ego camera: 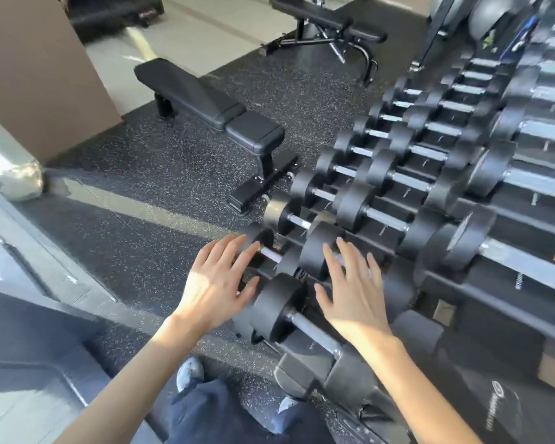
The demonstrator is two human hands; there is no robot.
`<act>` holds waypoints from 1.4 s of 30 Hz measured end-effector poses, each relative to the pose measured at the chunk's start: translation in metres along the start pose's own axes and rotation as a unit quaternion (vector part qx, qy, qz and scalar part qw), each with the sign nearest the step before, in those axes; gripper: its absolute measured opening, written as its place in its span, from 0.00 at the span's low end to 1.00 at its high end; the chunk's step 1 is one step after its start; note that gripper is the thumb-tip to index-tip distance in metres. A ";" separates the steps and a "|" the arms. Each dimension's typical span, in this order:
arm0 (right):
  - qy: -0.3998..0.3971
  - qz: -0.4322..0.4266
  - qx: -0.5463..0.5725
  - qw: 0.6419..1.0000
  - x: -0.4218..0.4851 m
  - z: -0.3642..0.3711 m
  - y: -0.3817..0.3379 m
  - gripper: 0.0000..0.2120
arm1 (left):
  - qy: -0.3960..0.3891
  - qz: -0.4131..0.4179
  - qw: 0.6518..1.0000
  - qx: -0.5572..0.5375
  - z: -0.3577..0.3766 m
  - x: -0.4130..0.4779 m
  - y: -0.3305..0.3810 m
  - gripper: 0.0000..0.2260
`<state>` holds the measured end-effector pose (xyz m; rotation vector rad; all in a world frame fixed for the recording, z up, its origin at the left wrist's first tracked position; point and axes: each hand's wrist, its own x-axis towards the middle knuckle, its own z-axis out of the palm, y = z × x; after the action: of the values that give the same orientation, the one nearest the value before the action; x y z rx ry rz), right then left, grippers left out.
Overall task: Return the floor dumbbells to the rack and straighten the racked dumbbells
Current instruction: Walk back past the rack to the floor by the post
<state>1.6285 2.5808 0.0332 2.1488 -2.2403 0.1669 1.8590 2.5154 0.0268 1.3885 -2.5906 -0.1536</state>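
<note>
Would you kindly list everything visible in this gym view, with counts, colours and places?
dumbbells: many, too many to count surely, black heads with silver handles, in rows on the right
rack: one, dark, tiered, along the right side
flat bench: one, black, on the floor left of the rack
adjustable bench: one, black, top centre
ball: one, grey, top right
pillar: one, brown, top left
floor: black speckled rubber
shoes: two, pale, bottom centre
trousers: dark blue, bottom centre
left hand: fingers spread, over the nearest dumbbells
right hand: fingers spread, beside it; contact unclear
</note>
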 end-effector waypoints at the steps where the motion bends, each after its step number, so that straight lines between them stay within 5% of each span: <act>1: -0.006 -0.009 -0.001 1.000 0.008 0.004 -0.016 0.32 | 0.000 -0.003 1.000 0.001 -0.002 -0.002 -0.016 0.23; 13: 0.008 -0.047 0.032 0.998 0.117 0.024 -0.196 0.29 | -0.025 -0.031 0.999 0.034 -0.048 -0.013 -0.227 0.25; 20: 0.019 -0.059 0.033 0.997 0.178 0.034 -0.246 0.27 | -0.026 -0.023 0.999 0.034 -0.059 0.005 -0.288 0.25; 30: -0.023 -0.043 0.017 0.999 0.268 0.090 -0.258 0.30 | -0.042 0.022 0.999 0.025 -0.023 0.093 -0.359 0.24; 36: -0.049 0.037 0.030 0.998 0.367 0.099 -0.240 0.30 | -0.112 0.089 0.989 0.036 -0.018 0.206 -0.402 0.25; 42: -0.016 0.093 0.030 0.995 0.444 0.093 -0.218 0.30 | -0.103 0.144 0.984 0.028 -0.018 0.326 -0.414 0.24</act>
<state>1.8313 2.1210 -0.0042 1.9820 -2.4830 0.2094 2.0234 2.0140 0.0089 1.0452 -2.9540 -0.1896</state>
